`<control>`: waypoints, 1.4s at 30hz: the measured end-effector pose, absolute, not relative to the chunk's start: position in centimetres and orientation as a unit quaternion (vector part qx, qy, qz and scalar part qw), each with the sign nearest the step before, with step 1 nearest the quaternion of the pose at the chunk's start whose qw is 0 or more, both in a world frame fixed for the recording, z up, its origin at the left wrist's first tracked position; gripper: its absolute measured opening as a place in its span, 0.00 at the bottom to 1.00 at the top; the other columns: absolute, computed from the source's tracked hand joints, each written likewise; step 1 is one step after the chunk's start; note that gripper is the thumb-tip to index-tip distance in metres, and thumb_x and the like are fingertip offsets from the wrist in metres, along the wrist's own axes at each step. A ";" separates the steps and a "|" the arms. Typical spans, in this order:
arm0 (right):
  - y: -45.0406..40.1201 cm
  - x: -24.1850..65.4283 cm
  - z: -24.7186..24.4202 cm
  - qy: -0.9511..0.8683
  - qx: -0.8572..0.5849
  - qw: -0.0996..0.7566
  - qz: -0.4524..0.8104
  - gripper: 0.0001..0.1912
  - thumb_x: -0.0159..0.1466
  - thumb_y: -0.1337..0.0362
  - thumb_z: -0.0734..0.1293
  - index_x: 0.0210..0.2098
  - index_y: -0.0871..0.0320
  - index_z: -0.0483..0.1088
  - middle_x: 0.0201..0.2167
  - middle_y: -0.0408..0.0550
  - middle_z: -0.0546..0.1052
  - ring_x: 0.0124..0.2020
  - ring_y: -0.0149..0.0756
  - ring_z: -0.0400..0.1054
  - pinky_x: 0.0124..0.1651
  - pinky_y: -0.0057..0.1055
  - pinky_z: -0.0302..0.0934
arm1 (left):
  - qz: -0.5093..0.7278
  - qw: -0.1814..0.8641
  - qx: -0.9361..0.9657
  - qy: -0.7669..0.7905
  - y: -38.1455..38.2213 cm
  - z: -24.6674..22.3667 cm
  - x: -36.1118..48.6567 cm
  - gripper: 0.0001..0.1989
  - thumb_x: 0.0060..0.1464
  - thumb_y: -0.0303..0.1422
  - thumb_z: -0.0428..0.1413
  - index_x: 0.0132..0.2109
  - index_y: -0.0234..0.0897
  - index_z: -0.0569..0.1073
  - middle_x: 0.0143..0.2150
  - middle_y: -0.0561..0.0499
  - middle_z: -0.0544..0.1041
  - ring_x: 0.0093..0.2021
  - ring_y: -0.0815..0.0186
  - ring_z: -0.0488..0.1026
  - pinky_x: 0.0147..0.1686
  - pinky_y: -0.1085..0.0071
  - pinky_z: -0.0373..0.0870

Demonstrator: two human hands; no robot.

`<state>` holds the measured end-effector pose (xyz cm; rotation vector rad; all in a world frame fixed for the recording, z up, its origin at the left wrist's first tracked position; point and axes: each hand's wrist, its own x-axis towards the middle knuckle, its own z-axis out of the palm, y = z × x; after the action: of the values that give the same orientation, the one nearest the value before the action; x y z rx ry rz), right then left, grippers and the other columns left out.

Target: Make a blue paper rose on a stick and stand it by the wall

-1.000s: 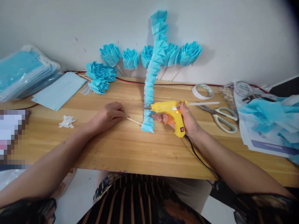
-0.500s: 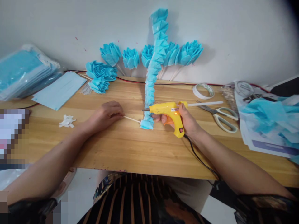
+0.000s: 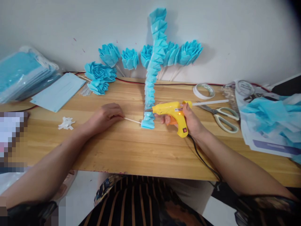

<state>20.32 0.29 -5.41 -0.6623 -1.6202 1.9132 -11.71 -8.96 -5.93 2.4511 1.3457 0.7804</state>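
L hand pinches a thin white stick, fingertips tog. on one end; stick's other end meets near end of folded blue strip. R hand wraps yellow glue gun, fingers clamped on grip, nozzle at strip's lower part; can't tell if touching. Strip runs from mid-table up in front of blue flowers by the wall. Open wood betw. strip's near end & table front edge. R side tighter: scissors near gun's glue stick, cord trailing to front edge.
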 end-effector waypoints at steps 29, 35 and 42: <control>1.3 21.6 -5.3 -0.728 -0.309 0.236 0.565 0.28 0.65 0.39 0.64 0.30 0.58 0.76 0.20 0.44 0.74 0.25 0.31 0.68 0.33 0.30 0.63 | 0.249 0.117 0.838 0.472 -9.1 -5.7 -11.8 0.12 0.68 0.32 0.51 0.38 0.34 0.76 0.36 0.47 0.78 0.39 0.65 0.74 0.41 0.72 0.69; 1.3 21.5 -5.2 -0.740 -0.312 0.230 0.550 0.28 0.65 0.39 0.64 0.30 0.59 0.76 0.19 0.43 0.73 0.24 0.31 0.67 0.32 0.30 0.64 | 0.250 0.121 0.833 0.478 -9.1 -5.8 -11.9 0.12 0.68 0.32 0.51 0.38 0.35 0.76 0.36 0.47 0.77 0.39 0.64 0.74 0.41 0.71 0.69; 1.3 21.4 -5.2 -0.741 -0.323 0.221 0.545 0.29 0.64 0.37 0.64 0.26 0.57 0.74 0.18 0.44 0.72 0.22 0.31 0.64 0.29 0.30 0.62 | 0.261 0.115 0.837 0.467 -9.1 -5.9 -11.9 0.12 0.68 0.32 0.51 0.38 0.34 0.76 0.35 0.47 0.77 0.38 0.64 0.74 0.40 0.70 0.70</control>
<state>21.37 1.32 -5.17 -0.8922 -2.0496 1.5079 -11.95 -9.10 -5.90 2.4535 1.3670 0.7647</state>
